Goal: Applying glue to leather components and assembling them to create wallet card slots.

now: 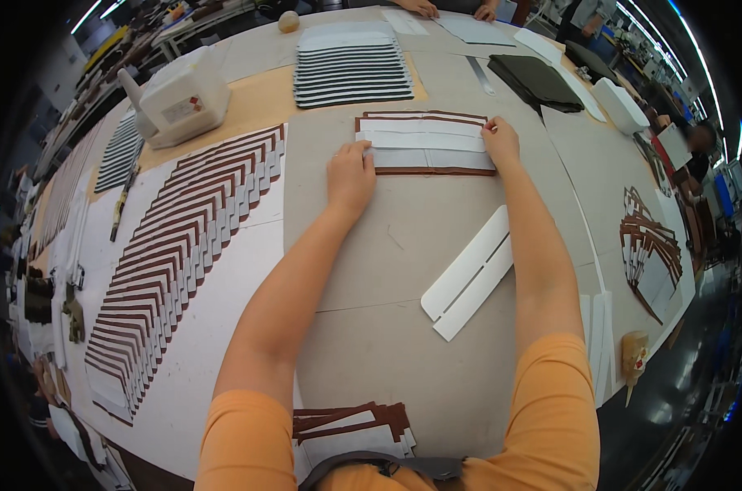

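A flat rectangular panel (428,157) with a white face and dark brown edges lies on the table in front of me, with a white strip along its upper part. My left hand (352,178) holds its left edge, thumb and fingers closed there. At the upper right corner, my right hand (502,144) pinches the edge between thumb and fingertips. Beneath my right forearm lies a white template (469,274) with slots along its middle, partly covered by the arm.
Overlapping brown-edged panels (178,254) form a long row at left. Farther off are a stack of dark-edged white pieces (353,69), a white jug (187,98) and folded dark cloth (536,82). More panels (358,434) lie near my body. A squeeze bottle (633,357) stands at right.
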A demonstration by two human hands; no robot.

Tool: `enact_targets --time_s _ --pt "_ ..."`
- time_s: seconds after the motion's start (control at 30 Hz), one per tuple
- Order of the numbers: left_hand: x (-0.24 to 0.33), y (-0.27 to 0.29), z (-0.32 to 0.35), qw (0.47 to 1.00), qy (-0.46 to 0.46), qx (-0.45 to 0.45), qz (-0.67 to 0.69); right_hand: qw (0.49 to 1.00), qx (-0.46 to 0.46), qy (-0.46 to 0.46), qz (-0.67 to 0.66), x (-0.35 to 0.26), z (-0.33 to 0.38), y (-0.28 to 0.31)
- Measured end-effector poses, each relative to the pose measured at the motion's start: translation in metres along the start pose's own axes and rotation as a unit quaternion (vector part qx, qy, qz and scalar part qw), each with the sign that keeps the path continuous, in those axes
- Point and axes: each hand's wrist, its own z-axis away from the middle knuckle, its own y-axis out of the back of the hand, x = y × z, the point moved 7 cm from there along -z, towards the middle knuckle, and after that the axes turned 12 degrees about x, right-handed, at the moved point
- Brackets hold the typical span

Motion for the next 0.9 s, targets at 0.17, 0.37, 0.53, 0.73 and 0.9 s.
enact_targets --time_s 0.17,0.37,0.53,0.73,0.9 --pt "-0.003 0.002 0.001 0.999 0.000 -0.002 -0.037 0.992 0.023 0.076 0.103 -0.009 0.005 -0.004" --pt "0.002 -0.003 0.006 0.997 0.001 0.012 -0.083 0.992 0.090 0.074 0.056 -0.010 0.010 0.033" --pt "0.006 0.032 0.002 0.999 -0.019 0.035 0.010 0.993 0.031 0.115 0.006 -0.032 0.038 0.119" --pt "0.044 0.112 0.035 0.995 -0.049 -0.064 0.063 0.953 -0.241 0.067 0.170 -0.013 0.187 0.188" --pt "0.061 0.164 0.084 0.985 -0.061 -0.141 0.080 0.949 -0.203 0.023 0.238 0.006 0.264 0.209"
